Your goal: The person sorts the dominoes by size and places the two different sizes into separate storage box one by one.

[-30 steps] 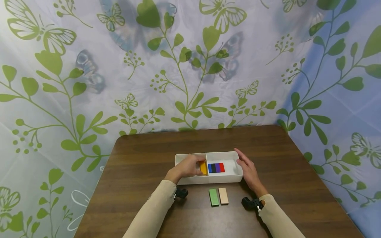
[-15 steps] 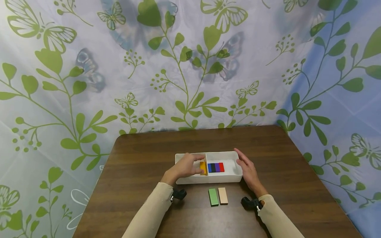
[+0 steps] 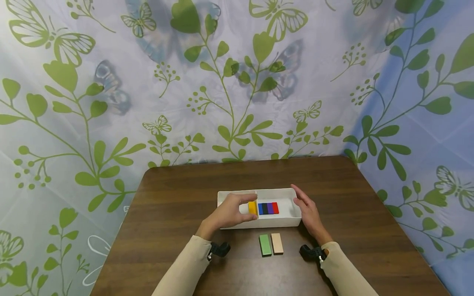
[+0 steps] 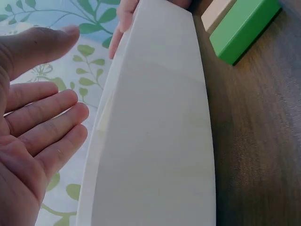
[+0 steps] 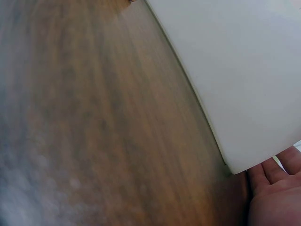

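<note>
A white two-compartment box [image 3: 237,224] lies across the table. In its left compartment a yellow block [image 3: 252,207] lies against the divider. Blue, black, purple and red blocks [image 3: 268,208] sit side by side in the right compartment. Above the left compartment is my left hand [image 3: 230,210], thumb and fingers spread with nothing between them; in the left wrist view the same hand [image 4: 33,117] is empty beside the box wall. My right hand [image 3: 309,213] rests along the box's right end with extended fingers, partly seen past the corner in the right wrist view.
A green block [image 3: 265,245] and a beige block [image 3: 277,243] lie side by side on the brown wooden table [image 3: 177,193], in front of the box. Behind the table hangs a leaf-and-butterfly patterned curtain [image 3: 229,82].
My left hand has let go of the yellow block and lifted back, its thumb and fingers spreading. The yellow block stays beside the divider. My right hand has hardly moved.
</note>
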Tool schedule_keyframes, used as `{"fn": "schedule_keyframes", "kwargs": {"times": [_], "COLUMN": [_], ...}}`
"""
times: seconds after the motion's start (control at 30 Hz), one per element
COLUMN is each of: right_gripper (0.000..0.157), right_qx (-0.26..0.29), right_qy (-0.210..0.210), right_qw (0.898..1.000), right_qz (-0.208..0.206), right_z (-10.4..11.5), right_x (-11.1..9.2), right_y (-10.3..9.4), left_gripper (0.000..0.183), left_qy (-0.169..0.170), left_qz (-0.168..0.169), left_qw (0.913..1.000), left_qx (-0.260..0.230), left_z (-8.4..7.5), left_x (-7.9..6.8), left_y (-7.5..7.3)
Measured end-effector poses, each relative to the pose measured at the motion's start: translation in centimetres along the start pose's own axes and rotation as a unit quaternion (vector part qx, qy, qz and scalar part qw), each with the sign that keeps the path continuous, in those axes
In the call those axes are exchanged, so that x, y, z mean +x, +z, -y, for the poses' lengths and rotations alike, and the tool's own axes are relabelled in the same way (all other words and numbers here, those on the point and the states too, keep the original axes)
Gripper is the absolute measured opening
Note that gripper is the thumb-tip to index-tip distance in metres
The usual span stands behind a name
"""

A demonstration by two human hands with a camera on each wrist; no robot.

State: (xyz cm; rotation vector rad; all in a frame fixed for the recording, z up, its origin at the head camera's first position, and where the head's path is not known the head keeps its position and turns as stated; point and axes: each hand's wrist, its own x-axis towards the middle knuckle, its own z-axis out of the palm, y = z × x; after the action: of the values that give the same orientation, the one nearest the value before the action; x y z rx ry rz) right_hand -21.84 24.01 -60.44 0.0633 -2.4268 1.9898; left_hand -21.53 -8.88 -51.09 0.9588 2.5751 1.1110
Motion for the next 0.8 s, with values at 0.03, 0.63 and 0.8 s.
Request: {"fn": "schedule_keyframes", "kwargs": {"times": [0.03, 0.63, 0.8], "right_gripper": [0.053, 0.052, 0.052], "right_qx": [0.000, 0.002, 0.003], "right_qy": [0.000, -0.002, -0.004], "right_qw": [1.000, 1.000, 1.000], "right_qz": [0.001, -0.003, -0.003], "right_z": [0.1, -0.1, -0.1], "right_x": [0.0, -0.1, 0.0], "right_y": [0.0, 0.1, 0.1], "left_gripper": [0.066, 0.067, 0.066], "left_qy": [0.002, 0.043, 0.044], "left_qz": [-0.001, -0.013, -0.011], "left_qw": [1.0000, 0.9990, 0.9989], "left_qx": [-0.001, 0.009, 0.015], "left_z": [-0.1, -1.5, -1.8], "left_x": [-0.2, -3.2, -3.8], "left_y": [0.0, 1.7, 2.4]}}
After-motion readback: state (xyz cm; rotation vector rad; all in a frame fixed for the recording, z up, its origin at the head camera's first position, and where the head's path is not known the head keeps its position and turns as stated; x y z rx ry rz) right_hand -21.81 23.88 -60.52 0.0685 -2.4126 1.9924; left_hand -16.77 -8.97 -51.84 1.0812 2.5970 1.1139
